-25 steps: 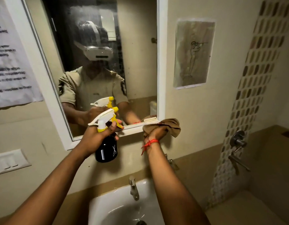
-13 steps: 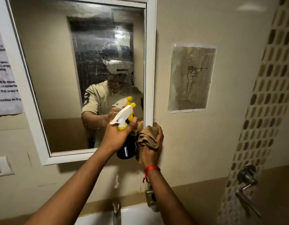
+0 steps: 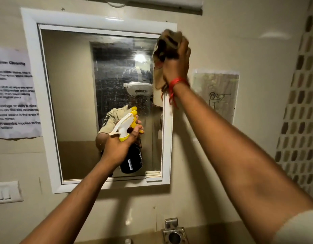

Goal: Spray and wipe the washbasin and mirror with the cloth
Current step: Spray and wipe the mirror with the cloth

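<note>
A white-framed mirror [image 3: 73, 103] hangs on the wall ahead, its glass streaked and misty in the middle. My left hand [image 3: 117, 148] grips a black spray bottle [image 3: 132, 162] with a white and yellow trigger head, held in front of the mirror's lower right part. My right hand [image 3: 176, 62] is raised to the mirror's top right corner, closed on a bunched brown cloth [image 3: 167, 44] that presses against the frame there. A red thread circles that wrist. The washbasin is out of view below.
A printed notice [image 3: 15, 92] is taped left of the mirror and a drawing [image 3: 216, 95] to its right. A switch plate [image 3: 6, 191] sits low left. A steel holder [image 3: 174, 233] is fixed below the mirror. Mosaic tiles [image 3: 300, 103] run down the right wall.
My right hand has risen with the cloth from the mirror's lower right corner to its top right corner. My view has tilted upward, so the basin has dropped out of sight.
</note>
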### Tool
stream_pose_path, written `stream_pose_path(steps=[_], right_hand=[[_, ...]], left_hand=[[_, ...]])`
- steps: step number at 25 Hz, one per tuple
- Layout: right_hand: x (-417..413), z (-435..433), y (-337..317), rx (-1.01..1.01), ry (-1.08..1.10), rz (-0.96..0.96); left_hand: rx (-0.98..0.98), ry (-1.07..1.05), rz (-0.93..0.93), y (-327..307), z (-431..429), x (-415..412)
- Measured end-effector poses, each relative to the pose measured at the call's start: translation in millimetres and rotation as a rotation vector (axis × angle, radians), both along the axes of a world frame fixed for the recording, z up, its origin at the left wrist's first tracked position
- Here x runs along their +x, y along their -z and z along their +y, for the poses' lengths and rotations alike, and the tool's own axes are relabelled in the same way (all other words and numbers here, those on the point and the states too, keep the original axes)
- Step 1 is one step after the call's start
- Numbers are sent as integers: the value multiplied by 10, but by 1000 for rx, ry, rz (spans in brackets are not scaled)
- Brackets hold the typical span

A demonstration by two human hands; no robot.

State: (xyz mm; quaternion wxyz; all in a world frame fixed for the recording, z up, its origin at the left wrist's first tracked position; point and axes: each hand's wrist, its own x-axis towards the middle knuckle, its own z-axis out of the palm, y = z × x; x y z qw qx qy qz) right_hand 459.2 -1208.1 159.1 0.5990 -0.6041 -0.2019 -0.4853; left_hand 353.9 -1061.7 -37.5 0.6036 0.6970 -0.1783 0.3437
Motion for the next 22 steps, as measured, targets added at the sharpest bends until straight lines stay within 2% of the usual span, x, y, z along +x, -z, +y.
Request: stream_pose_path(steps=[3,7,9,14,19,22], right_hand=[[-53,-49,-664,-115,59,40],[-69,-59,-436,-119,41,-5],[-78,-37,-48,-97,-6,8],[62,-112,1333,-168,43,99],[-134,-170,2597,-268,14,306],[-278,-174,3134,-228,-59,398]], left_hand=[[14,-30,-12,-24,29,10],[10,-23,-33,-60,33,22],[-11,-4,-33,-69,4,9],[-37,-18,-20,34,-104,-13],[-56,-58,52,262,-161,-198],[-36,-70,45,247,-209,-249]])
